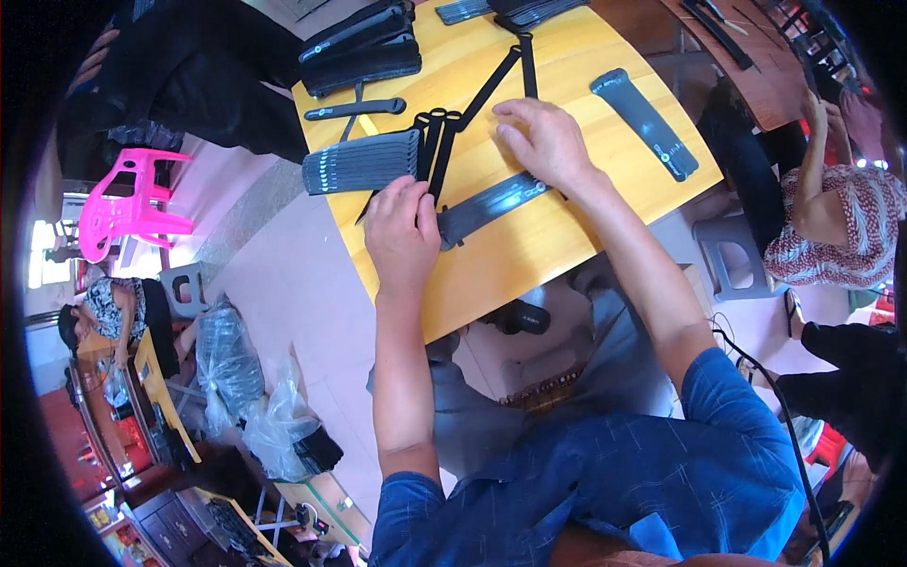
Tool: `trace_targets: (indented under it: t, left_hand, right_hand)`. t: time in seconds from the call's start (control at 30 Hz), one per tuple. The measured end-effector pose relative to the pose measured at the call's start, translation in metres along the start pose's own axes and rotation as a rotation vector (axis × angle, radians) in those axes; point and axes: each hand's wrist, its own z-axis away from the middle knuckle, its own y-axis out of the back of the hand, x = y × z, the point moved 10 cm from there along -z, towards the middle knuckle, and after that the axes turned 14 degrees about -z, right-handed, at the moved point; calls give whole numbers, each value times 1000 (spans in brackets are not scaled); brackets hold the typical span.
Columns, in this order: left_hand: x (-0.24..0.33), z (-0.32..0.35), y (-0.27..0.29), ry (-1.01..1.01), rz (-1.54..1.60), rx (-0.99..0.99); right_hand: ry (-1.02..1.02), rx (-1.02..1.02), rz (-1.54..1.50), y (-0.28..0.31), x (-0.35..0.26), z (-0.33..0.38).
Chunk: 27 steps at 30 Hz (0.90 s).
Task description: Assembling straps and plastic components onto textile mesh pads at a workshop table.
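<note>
On the yellow table, my left hand (pixel 404 231) rests at the near edge, its fingertips by a fanned stack of dark flat strips (pixel 364 163). Its fingers lie slightly apart, with the thumb beside a single dark padded strip (pixel 496 206) that lies flat and slanted between my hands. My right hand (pixel 553 146) hovers over the far end of that strip, thumb and forefinger apart and nothing visible between them. Narrow black straps with looped ends (pixel 439 123) lie beyond my left hand. Another black strap (pixel 496 80) runs bent farther back.
Another dark padded strip (pixel 647 123) lies at the table's right. Thick piles of strips (pixel 359 57) stand at the back left. A pink plastic chair (pixel 137 203) and clear plastic bags (pixel 274 406) are on the floor at left. A person in a patterned top (pixel 841 227) sits at right.
</note>
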Motion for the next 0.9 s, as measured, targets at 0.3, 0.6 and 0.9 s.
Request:
trace_targets:
  t: [0.3, 0.6, 0.9]
  left_hand:
    - [44, -7, -35, -154, 42, -232]
    - [82, -59, -79, -234, -29, -358]
    - [79, -57, -134, -167, -122, -627]
  right_hand:
    - [-266, -5, 349, 31, 64, -62]
    - [-387, -199, 458, 27, 60, -35]
    - [-246, -201, 593, 19, 56, -33]
